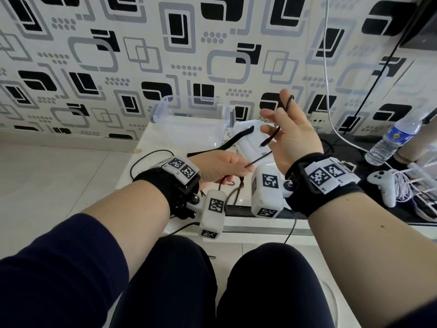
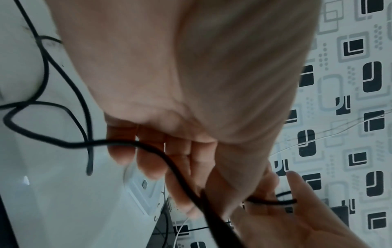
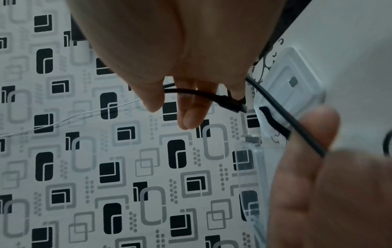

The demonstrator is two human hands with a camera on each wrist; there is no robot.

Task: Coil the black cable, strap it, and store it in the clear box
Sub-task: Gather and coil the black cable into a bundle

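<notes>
A thin black cable point(image 1: 257, 159) runs between my two hands above the white table point(image 1: 146, 143). My left hand point(image 1: 220, 166) pinches it between thumb and fingers point(image 2: 152, 161), and loose loops trail down to the table. My right hand point(image 1: 293, 138) is raised with straight fingers. The cable is hooked over the base of its thumb, and the plug end point(image 3: 235, 104) hangs across the palm. The clear box point(image 1: 189, 121) stands open behind my hands. Its lid point(image 1: 253, 147) lies to its right with the black strap point(image 1: 236, 138) across it.
A water bottle point(image 1: 397, 138), a white game controller point(image 1: 383, 185) and a bundle of white cord sit on the dark surface at the right. A white cable point(image 1: 328, 79) hangs down the patterned wall. My knees are under the table's front edge.
</notes>
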